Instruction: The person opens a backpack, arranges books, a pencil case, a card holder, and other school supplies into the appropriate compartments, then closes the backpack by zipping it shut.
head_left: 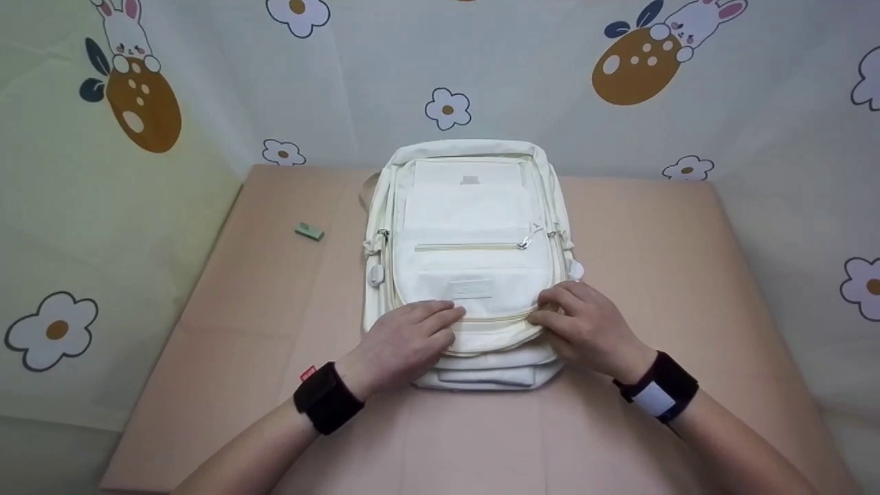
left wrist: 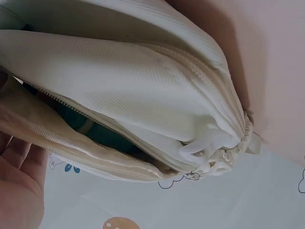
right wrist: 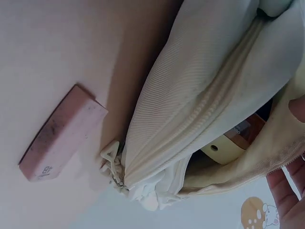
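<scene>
A white backpack [head_left: 474, 206] lies front up, its front compartment unzipped along the near end. My left hand [head_left: 409, 340] grips the near left part of the opening's edge; in the left wrist view its fingers [left wrist: 31, 164] lie along the outside of the pulled-out flap [left wrist: 95, 148]. The right hand [head_left: 591, 326] pinches the same edge on the right, thumb inside and fingers outside in the right wrist view. Through the gap show a teal thing [left wrist: 100, 133] and a cream and brown thing [right wrist: 228, 148], both partly hidden by cloth.
A small green block [head_left: 309, 232] lies on the tan table [head_left: 240, 295], left of the backpack. The right wrist view has a pink eraser [right wrist: 62, 133] marked 4B beside the bag. Behind hangs a patterned cloth [head_left: 385, 62] with rabbits and flowers.
</scene>
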Demonstrator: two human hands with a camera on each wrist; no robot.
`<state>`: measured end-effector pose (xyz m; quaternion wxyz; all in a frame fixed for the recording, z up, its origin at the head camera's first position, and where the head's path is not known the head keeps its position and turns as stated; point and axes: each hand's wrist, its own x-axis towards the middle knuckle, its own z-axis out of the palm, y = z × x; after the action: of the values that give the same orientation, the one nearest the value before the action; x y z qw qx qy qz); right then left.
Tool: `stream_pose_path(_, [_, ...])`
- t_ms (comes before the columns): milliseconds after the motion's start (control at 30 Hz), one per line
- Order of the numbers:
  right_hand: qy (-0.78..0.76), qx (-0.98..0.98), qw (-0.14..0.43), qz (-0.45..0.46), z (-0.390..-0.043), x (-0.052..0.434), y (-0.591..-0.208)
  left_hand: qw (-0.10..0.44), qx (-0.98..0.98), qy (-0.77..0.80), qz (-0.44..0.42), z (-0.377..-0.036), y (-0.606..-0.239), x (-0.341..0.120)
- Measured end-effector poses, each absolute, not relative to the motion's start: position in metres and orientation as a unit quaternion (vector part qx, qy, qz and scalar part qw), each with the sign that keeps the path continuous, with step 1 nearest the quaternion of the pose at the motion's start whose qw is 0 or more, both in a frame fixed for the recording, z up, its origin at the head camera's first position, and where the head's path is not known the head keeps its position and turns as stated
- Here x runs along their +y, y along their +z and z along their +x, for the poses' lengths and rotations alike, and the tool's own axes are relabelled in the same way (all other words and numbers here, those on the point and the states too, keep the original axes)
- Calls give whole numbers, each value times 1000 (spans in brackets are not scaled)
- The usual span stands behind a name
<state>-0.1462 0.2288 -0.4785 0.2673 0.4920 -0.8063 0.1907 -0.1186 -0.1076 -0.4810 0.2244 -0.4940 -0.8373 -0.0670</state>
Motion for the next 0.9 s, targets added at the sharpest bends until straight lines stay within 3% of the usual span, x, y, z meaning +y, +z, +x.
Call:
stream_pose_path(200, [164, -805, 262, 507, -145, 228, -482, 178, -850, -36, -494, -119, -483, -109])
stream_pose_path(900, [119, -839, 219, 484, -140, 221, -489, 165, -858, 9, -486, -123, -498, -111])
